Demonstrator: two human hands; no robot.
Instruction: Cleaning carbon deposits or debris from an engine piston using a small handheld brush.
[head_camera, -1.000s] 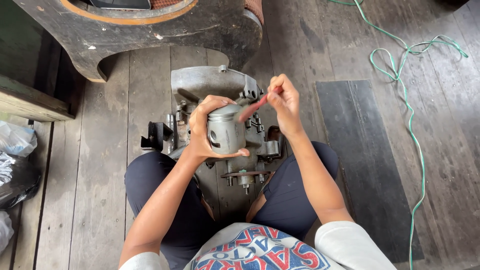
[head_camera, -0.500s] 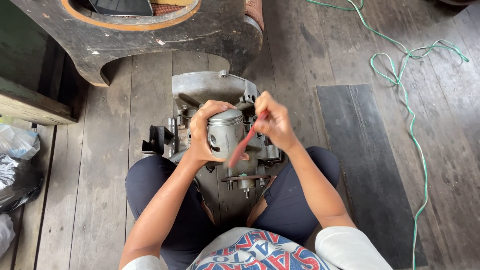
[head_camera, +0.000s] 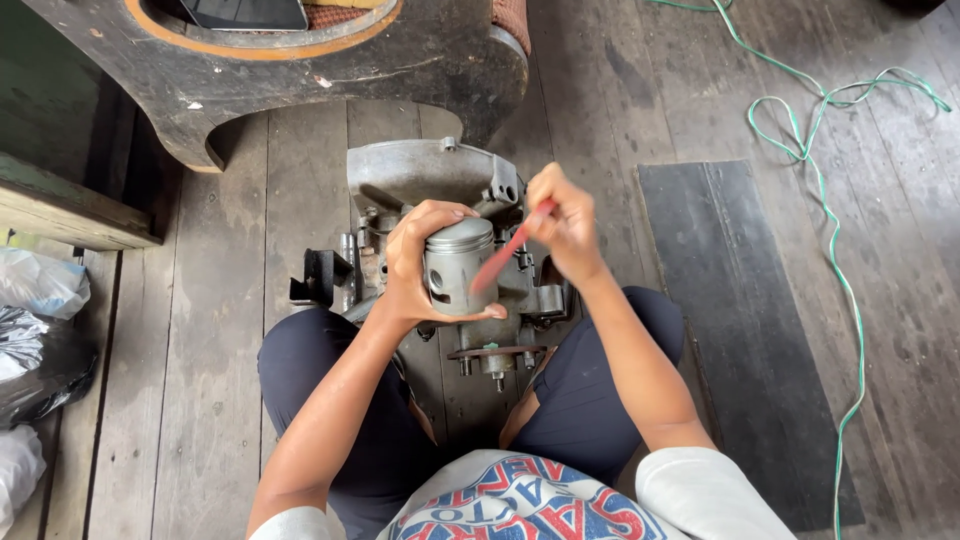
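Note:
My left hand (head_camera: 412, 262) wraps around a grey metal piston (head_camera: 458, 266), holding it upright above a small grey engine block (head_camera: 425, 180) that rests on the wooden floor between my knees. My right hand (head_camera: 563, 222) grips a thin red tool (head_camera: 505, 258) by its upper end. The tool slants down to the left and its tip lies against the piston's side.
A dark curved wooden piece of furniture (head_camera: 330, 70) stands just beyond the engine. A dark mat (head_camera: 745, 320) lies on the floorboards to the right, with a green cord (head_camera: 835, 240) trailing past it. Plastic bags (head_camera: 40, 340) sit at the left edge.
My right hand has dropped from above the piston and swung the red tool down so that its tip lies along the piston's side. My left hand keeps holding the piston.

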